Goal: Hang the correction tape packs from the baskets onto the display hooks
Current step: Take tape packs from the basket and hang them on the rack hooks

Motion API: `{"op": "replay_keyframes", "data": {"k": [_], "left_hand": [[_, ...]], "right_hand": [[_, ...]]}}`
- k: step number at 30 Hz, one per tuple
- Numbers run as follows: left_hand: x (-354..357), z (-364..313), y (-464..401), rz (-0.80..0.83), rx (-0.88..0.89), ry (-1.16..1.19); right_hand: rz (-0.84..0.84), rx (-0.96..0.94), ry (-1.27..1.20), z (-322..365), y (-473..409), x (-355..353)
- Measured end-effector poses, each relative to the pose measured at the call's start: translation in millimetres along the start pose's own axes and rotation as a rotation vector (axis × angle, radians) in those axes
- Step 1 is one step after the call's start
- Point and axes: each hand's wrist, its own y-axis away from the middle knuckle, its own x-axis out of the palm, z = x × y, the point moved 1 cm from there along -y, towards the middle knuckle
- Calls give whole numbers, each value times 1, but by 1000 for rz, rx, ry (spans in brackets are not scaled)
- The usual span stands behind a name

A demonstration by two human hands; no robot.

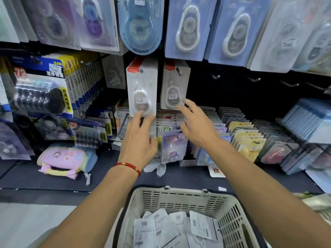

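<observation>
Head view: both bare arms reach forward over a cream slotted basket (179,199) that holds a loose heap of correction tape packs (172,228), lying mostly back side up with barcodes showing. The left hand (138,140), a red cord bracelet (128,166) at its wrist, has its fingers (137,116) relaxed and slightly spread, the tips touching the bottom edge of the left hanging pack (142,90). The right hand (197,127) has its fingers (180,109) straight and spread, the tips at the lower edge of the right hanging pack (174,86). Both packs hang side by side on display hooks; further right, bare hooks (253,79) stick out from the dark panel. A pink pouch (62,161) lies on the shelf at left
</observation>
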Motion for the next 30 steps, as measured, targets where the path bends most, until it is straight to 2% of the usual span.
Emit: {"op": "replay_keyframes", "data": {"k": [3,6,8,10,13,17,22,28,30], "left_hand": [[10,1,21,192,22,-53],[38,0,55,526,61,-92],[67,3,85,806,116,-219],[94,14,117,1047,149,-359],[121,32,160,1210,81,-460],[137,40,205,1242,-112,-388],[135,39,223,1132,-205,-291],[129,37,200,738,-299,-75],[126,39,191,665,-276,-29]], "right_hand": [[-23,60,-190,-17,52,10],[155,167,-345,-34,112,34],[317,234,-312,-46,149,60],[586,240,-163,-56,185,94],[869,327,-42,-69,242,146],[979,459,-67,-69,299,200],[793,484,-108,-62,310,225],[541,360,-277,-44,278,199],[550,263,-402,-25,259,180]]}}
